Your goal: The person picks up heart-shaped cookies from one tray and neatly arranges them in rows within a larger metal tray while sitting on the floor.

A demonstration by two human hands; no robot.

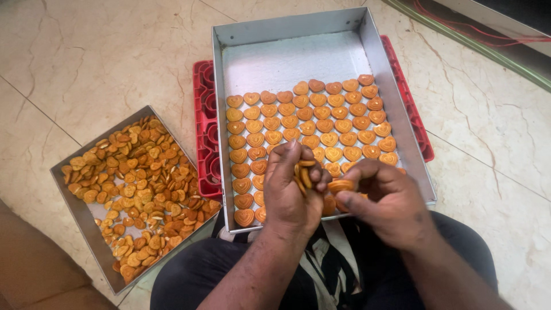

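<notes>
Both hands sit over our lap: left hand [293,192] clamped on a stack of heart-shaped biscuits [304,175], right hand [387,204] pinching one biscuit [341,185] above the steel tray [396,109]; we'd keep rows tight, faces up.

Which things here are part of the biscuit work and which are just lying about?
In use: left hand holding a stack of biscuits; right hand pinching one biscuit; big tray with rows; small tray of loose biscuits.
Idle: red crate; floor tiles.
</notes>
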